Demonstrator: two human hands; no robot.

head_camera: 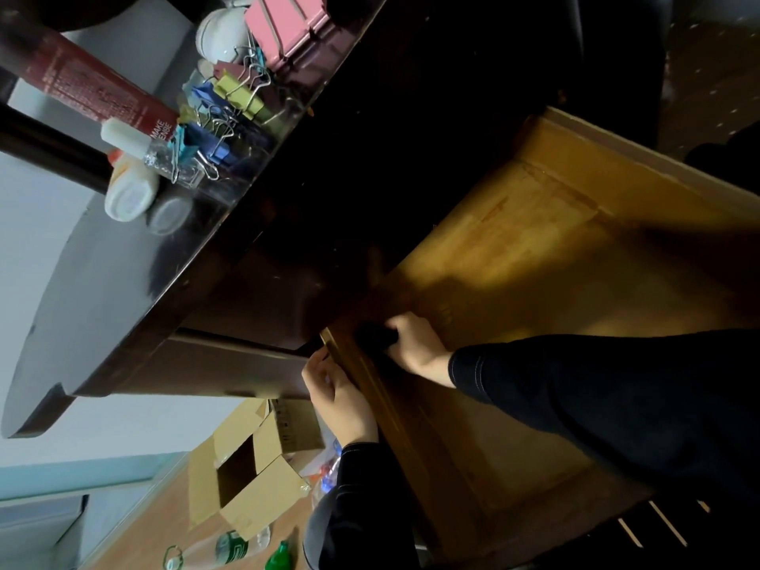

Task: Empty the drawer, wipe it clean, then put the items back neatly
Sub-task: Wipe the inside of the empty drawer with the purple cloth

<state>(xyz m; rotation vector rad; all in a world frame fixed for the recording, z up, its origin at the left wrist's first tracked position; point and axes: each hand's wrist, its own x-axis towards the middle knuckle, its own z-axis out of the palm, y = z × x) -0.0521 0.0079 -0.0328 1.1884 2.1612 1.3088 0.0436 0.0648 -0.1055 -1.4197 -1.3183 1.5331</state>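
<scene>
The wooden drawer (534, 248) stands pulled out from the dark desk, and its yellow-brown floor is bare. My right hand (415, 347) is inside it at the near left corner, gripping a dark cloth (374, 337) pressed against the drawer floor. My left hand (337, 399) holds the drawer's left side rail (349, 364) from outside, fingers curled over its edge. On the desk top (123, 281) lie the removed items: several coloured binder clips (222, 113), a pink clip (283, 22), a white glue bottle (129, 191), a white tape roll (222, 35) and a red book (94, 84).
An open cardboard box (246, 466) sits on the wooden floor below the desk. Beside it lie a plastic bottle (222, 549), a green cap (281, 555) and some plastic wrappers (325, 475). A dark chair (617, 43) stands behind the drawer.
</scene>
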